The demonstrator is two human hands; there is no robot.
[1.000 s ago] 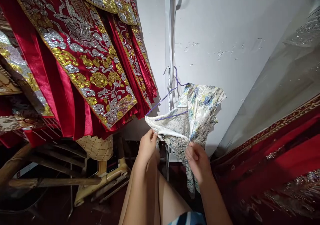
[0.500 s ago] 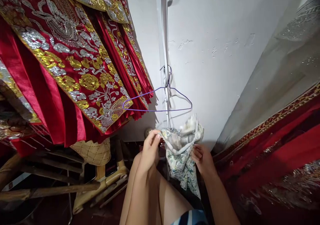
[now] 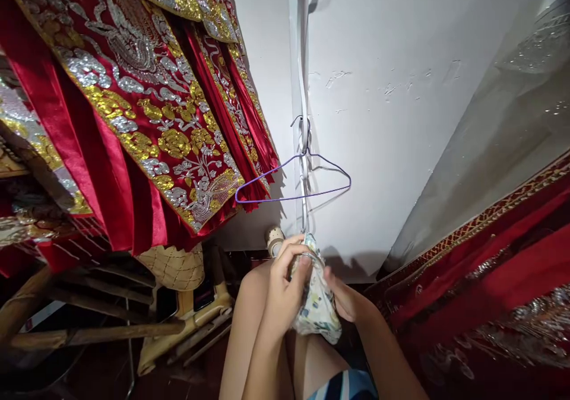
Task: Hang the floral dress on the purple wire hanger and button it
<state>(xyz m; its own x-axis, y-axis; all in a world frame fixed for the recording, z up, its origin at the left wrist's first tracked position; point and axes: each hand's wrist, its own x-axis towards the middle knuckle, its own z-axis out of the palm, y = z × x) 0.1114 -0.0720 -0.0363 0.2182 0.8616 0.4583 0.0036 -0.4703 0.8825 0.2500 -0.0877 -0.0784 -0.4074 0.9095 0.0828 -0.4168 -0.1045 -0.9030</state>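
Observation:
A white floral-patterned cloth, seemingly a thin garment, is bunched above my knees; its exact kind does not show. My left hand is closed on its upper part, thumb and fingers pinching the gathered fabric near the top. At the cloth's right edge is my right hand, with its visible digits stretched toward the fabric and the rest partly hidden. Above both hands a thin purple wire hanger hangs bare from a white strap.
Red costumes with gold and silver sequins hang on the left. Below them stands a bamboo chair. A white wall lies ahead. Red trimmed fabric under clear plastic hangs on the right.
The cloth, earlier spread open between both hands, is now gathered into a narrower bundle. My left hand has shifted right and down onto it, and my right hand has moved inward.

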